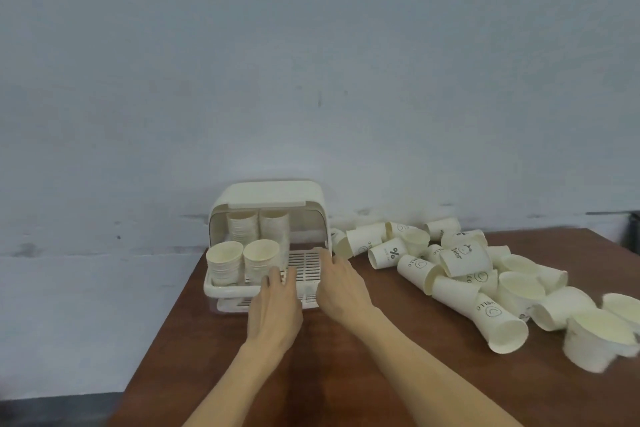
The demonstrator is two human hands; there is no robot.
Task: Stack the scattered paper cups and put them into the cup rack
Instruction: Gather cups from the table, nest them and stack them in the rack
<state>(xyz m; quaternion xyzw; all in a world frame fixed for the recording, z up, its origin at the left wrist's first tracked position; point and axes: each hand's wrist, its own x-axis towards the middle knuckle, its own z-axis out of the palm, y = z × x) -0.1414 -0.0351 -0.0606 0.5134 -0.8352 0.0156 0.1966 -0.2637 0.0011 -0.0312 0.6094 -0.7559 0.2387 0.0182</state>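
A cream cup rack point(268, 196) with its lid raised stands at the table's far left. Several stacks of paper cups point(225, 262) fill its left side; the slatted tray on the right point(306, 263) is bare. My left hand point(275, 310) lies with straight fingers on the rack's front rim. My right hand point(341, 282) touches the rack's right front corner, fingers extended, holding nothing. A heap of loose paper cups point(460, 270) lies scattered to the right, most on their sides, some printed with small logos.
The brown wooden table point(381, 374) ends at its left edge just beside the rack. A pale wall point(311, 80) runs close behind the rack and cups. More cups point(599, 336) lie near the right edge of view.
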